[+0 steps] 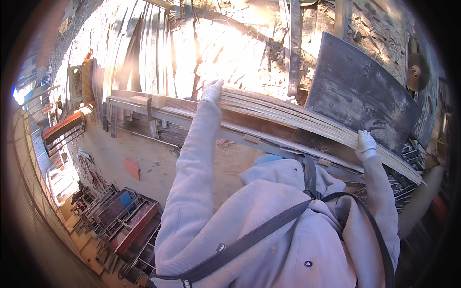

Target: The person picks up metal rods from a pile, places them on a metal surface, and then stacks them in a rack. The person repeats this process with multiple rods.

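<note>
From where I stand, this looks like a job partway through: the strips [297,115] are gathered into one long, thin stack and lined up together, but they are not yet let go of. They run slantwise along the far edge of the surface [259,122], their right ends reaching out past the dark panel [360,91] and fanning apart a little. The left hand [212,91], gloved in white, is closed at the stack's left end; glare washes over its fingertips, so I can't tell exactly how they wrap. The right hand [366,145], gloved too, holds the stack well along toward its other end, its fingers laid over the upper edge and the grip narrow, no wider than the wood in it. Both arms are spread well apart, with the stack stretched between them. Two small blocks [158,101] sit on the surface's left end, untouched. Beyond, other long pieces [139,48] lie apart from the stack, and I can't tell whether they belong with it.
</note>
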